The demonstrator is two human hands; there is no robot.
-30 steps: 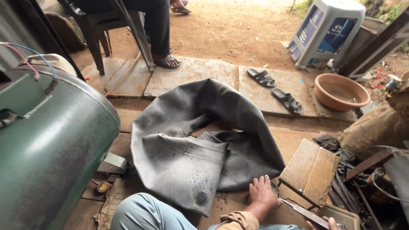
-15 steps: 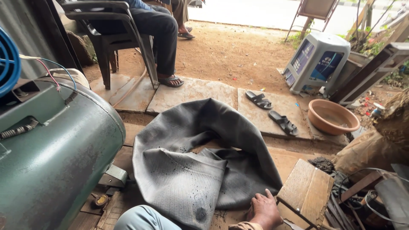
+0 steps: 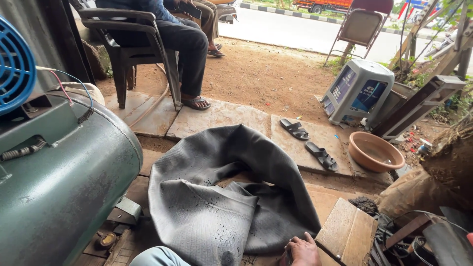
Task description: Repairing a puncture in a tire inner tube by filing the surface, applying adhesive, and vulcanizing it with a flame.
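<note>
A large grey rubber inner tube (image 3: 217,216) lies deflated and folded on the wooden floor in front of me. My left hand (image 3: 302,251) rests flat on its near right edge at the bottom of the view, fingers apart and holding nothing. Just right of that hand lies a wooden board (image 3: 347,234). My knee in light trousers (image 3: 157,257) shows at the bottom left. My right hand is out of view.
A green compressor tank (image 3: 59,187) with a blue fan guard (image 3: 15,69) fills the left. A person sits on a plastic chair (image 3: 133,44) at the back. Black sandals (image 3: 308,143), a brown basin (image 3: 375,151), a tipped stool (image 3: 358,91) and tangled scrap (image 3: 419,236) lie to the right.
The view has tilted upward, showing more of the yard and road. My left hand has stayed on the tube's edge and now sits lower in the frame.
</note>
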